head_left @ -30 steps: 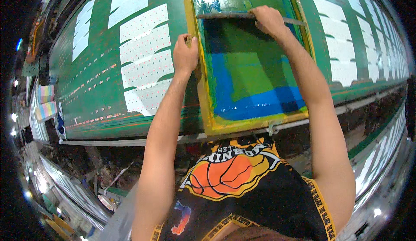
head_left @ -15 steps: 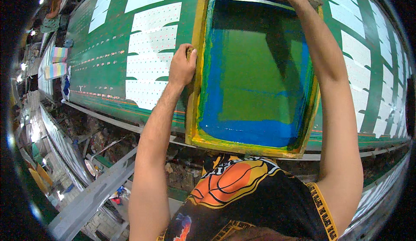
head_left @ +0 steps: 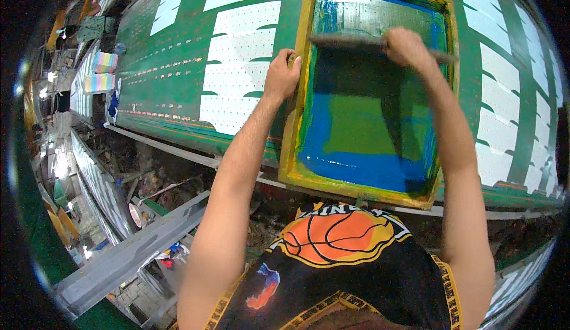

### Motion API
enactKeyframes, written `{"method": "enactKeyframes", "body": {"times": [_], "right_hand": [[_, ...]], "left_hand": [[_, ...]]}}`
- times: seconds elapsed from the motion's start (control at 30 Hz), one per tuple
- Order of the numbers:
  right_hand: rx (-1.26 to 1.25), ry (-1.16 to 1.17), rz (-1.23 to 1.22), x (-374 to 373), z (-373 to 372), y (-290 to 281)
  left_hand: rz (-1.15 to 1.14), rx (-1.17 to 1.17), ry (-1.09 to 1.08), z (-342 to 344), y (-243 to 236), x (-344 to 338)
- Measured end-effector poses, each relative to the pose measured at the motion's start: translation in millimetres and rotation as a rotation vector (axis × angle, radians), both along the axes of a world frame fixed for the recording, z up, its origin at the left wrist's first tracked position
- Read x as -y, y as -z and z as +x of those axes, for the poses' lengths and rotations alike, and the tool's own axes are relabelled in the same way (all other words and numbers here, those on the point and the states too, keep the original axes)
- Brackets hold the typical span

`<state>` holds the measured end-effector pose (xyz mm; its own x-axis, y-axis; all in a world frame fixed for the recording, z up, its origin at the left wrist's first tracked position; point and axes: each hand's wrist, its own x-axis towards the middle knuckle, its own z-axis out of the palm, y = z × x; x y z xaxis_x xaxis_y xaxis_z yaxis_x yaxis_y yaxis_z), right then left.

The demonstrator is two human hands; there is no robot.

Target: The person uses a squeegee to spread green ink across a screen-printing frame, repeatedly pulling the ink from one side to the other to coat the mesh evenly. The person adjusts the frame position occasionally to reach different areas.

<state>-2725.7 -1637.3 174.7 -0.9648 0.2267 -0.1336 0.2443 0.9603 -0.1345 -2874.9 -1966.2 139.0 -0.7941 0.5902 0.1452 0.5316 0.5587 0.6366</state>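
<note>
In front of me a screen printing frame [head_left: 291, 152] with yellow-stained wooden sides lies on the long green table. Its mesh [head_left: 362, 122] looks green in the middle, with blue borders and a blue band along the near end. My left hand [head_left: 283, 74] is closed around something small at the frame's left side; the frame's edge partly hides it. Inside the frame my right hand [head_left: 407, 48] grips a long dark squeegee [head_left: 347, 42], which lies crosswise over the upper part of the mesh. A shiny wet stretch of mesh shows beyond the squeegee.
Rows of white perforated sheets [head_left: 240, 57] lie on the green table [head_left: 160, 92] to both sides of the frame. A metal rail [head_left: 160, 150] runs along the near table edge. Pastel striped pieces [head_left: 101, 82] hang at the left end. A grey beam [head_left: 130, 253] slants at lower left.
My right hand has drawn the squeegee from the frame's far end toward me, leaving a shiny stretch behind it. My left hand stays at the frame's side. The whole view has shifted slightly.
</note>
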Motion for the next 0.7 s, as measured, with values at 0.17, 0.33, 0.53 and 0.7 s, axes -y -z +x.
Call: {"method": "enactKeyframes", "body": {"times": [0.17,0.33,0.53,0.7], "right_hand": [[0.091,0.092,-0.084,125.1,131.1,-3.3],[-0.028,0.153,-0.198,225.4,221.7,-15.0],[0.001,0.168,-0.209,245.2,243.3,3.3],[-0.265,0.181,-0.293,241.3,251.4,-0.5]], "left_hand": [[0.046,0.018,-0.011,-1.9,8.0,-1.6],[0.076,0.001,-0.023,-6.9,17.4,-1.5],[0.066,-0.014,0.029,-19.7,25.2,2.0],[0.084,-0.031,0.127,-35.9,-21.6,-13.3]]}}
